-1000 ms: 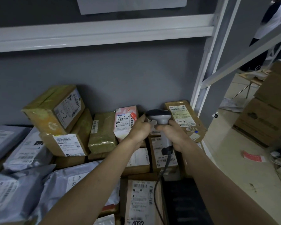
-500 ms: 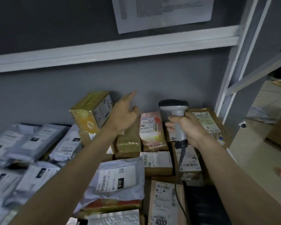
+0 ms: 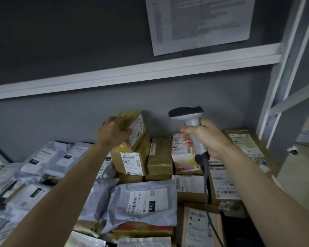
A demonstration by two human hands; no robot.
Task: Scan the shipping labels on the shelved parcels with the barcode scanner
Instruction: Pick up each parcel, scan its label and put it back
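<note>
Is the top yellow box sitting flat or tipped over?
Tipped. The yellow box leans at a slant on the box below, its label facing sideways, with the left hand gripping its top.

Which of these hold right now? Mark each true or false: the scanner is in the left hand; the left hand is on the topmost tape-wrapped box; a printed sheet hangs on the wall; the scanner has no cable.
1. The barcode scanner is in the left hand. False: the right hand grips its handle.
2. The left hand is on the topmost tape-wrapped box. True: it grips the box's upper left side.
3. A printed sheet hangs on the wall above the shelf rail. True.
4. The scanner has no cable. False: a dark cable runs down from the handle's base.
</note>
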